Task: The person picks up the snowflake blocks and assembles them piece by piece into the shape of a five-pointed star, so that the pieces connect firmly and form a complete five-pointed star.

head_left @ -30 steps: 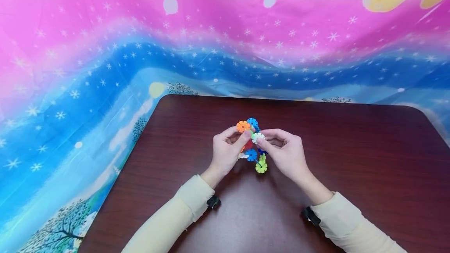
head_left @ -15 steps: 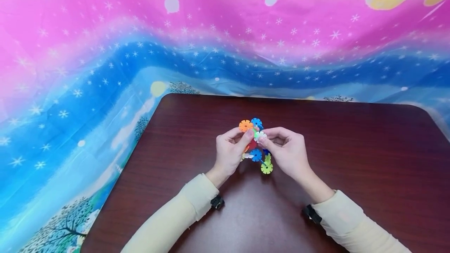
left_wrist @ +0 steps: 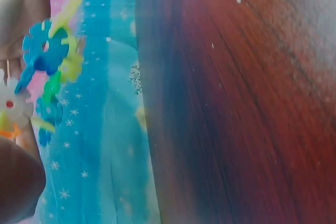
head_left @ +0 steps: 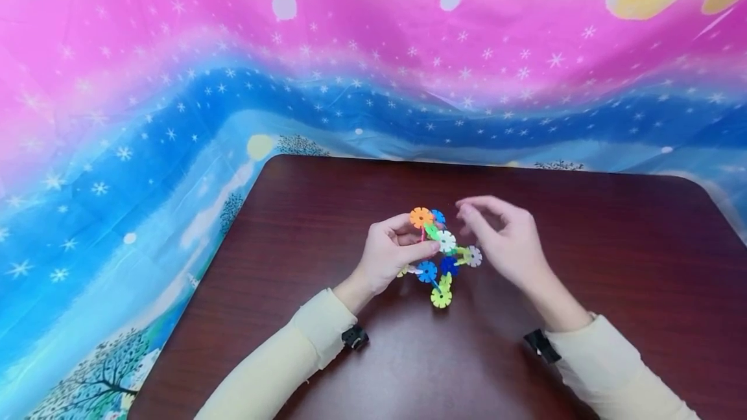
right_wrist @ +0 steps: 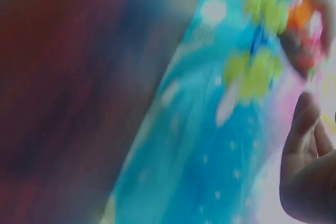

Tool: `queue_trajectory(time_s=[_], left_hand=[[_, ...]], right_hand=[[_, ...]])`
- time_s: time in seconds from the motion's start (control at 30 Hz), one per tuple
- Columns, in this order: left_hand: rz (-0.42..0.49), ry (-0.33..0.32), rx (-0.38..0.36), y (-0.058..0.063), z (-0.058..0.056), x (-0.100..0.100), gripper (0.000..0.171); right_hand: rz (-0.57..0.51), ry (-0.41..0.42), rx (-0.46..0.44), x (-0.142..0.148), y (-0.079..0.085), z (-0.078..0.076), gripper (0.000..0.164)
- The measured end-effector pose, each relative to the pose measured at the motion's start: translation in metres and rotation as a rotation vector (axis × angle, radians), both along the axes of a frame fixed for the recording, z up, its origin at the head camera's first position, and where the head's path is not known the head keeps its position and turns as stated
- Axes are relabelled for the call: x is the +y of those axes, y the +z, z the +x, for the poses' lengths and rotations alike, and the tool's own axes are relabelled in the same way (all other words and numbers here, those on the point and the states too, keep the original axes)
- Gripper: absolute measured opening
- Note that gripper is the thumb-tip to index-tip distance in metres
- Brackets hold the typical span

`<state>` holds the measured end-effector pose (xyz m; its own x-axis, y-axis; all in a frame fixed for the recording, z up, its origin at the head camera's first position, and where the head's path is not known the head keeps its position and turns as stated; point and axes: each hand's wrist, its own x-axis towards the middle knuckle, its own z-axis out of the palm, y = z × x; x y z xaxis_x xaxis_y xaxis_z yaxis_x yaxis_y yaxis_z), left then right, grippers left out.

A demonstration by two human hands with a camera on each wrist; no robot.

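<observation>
In the head view my left hand (head_left: 382, 258) pinches a linked cluster of notched plastic snowflake discs, its thumb by the white disc (head_left: 446, 241). An orange disc (head_left: 421, 218) sits at the top of the cluster, and a yellow-green disc (head_left: 441, 297) hangs lowest. A pale disc (head_left: 473, 256) sticks out on the right. My right hand (head_left: 508, 235) is off to the right of the cluster, apart from it, fingers loosely bent with nothing between them. The left wrist view shows a blue disc (left_wrist: 45, 46) of the cluster; in the right wrist view, yellow-green discs (right_wrist: 253, 74) appear blurred.
A dark reddish-brown wooden table (head_left: 613, 264) with rounded corners lies under the hands. Behind it and along its left side hangs a pink and blue cloth (head_left: 373, 50) printed with snowflakes. Black wrist cameras are strapped at both cream sleeves (head_left: 601, 355).
My right hand has let go of the cluster and drawn back to the right. The cluster, still in my left hand, has shifted slightly right and down, and its pale right-hand disc now shows.
</observation>
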<state>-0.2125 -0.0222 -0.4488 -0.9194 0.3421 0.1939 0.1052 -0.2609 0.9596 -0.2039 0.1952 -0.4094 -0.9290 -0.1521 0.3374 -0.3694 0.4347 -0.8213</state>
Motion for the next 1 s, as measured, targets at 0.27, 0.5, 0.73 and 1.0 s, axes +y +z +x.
queue_trajectory(time_s=[0.27,0.5,0.73,1.0], left_hand=[[0.026,-0.160,-0.123,-0.002,0.002,0.004,0.046],[-0.046,-0.129,-0.116,0.000,-0.001,0.003,0.039],[-0.125,-0.080,-0.062,0.001,-0.005,0.003,0.041],[-0.151,-0.023,-0.082,0.004,-0.007,0.002,0.037]], right_hand=[[0.236,0.414,-0.336,0.016,-0.008,-0.031,0.044],[0.211,0.420,-0.402,0.023,-0.014,-0.032,0.027],[0.193,0.391,-0.331,0.032,-0.014,-0.027,0.020],[0.228,0.431,-0.316,0.037,-0.013,-0.025,0.015]])
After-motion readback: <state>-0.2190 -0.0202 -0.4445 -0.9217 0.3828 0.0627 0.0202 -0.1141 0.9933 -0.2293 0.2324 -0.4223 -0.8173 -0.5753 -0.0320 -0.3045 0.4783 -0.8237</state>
